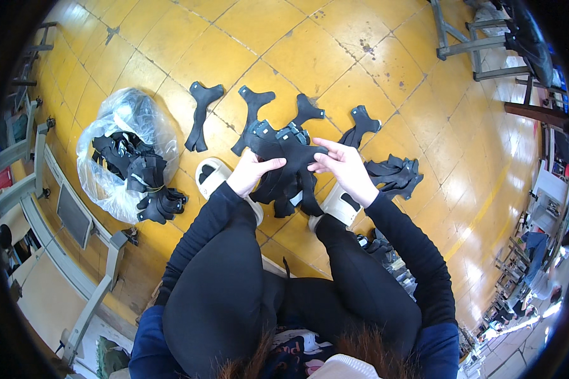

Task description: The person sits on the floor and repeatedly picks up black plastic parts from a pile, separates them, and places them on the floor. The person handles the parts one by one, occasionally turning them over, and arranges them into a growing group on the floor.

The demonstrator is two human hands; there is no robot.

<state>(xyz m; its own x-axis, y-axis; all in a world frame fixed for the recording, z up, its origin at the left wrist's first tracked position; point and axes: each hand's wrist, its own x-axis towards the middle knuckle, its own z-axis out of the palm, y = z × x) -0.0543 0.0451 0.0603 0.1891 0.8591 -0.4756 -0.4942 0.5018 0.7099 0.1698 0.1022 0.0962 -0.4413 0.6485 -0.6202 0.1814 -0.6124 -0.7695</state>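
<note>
A bundle of dark, Y-shaped fabric pieces (287, 155) with small pale tags hangs between my hands, above the floor in front of my feet. My left hand (254, 174) is closed on the bundle's left side, its thumb lying across the front. My right hand (342, 165) pinches the right end of the top piece between thumb and fingers. Beyond the bundle, several similar black pieces lie in a row on the tiles, among them a single flat piece (205, 114) at the left and a thicker pile (395, 177) at the right.
A clear plastic bag (128, 104) with bundled black pieces stands on the floor at the left. Metal frames (101, 271) run along the left side. My cream shoes (341, 207) flank the bundle. At the upper right is a grey frame (471, 45). More dark items (385, 252) lie beside my right leg.
</note>
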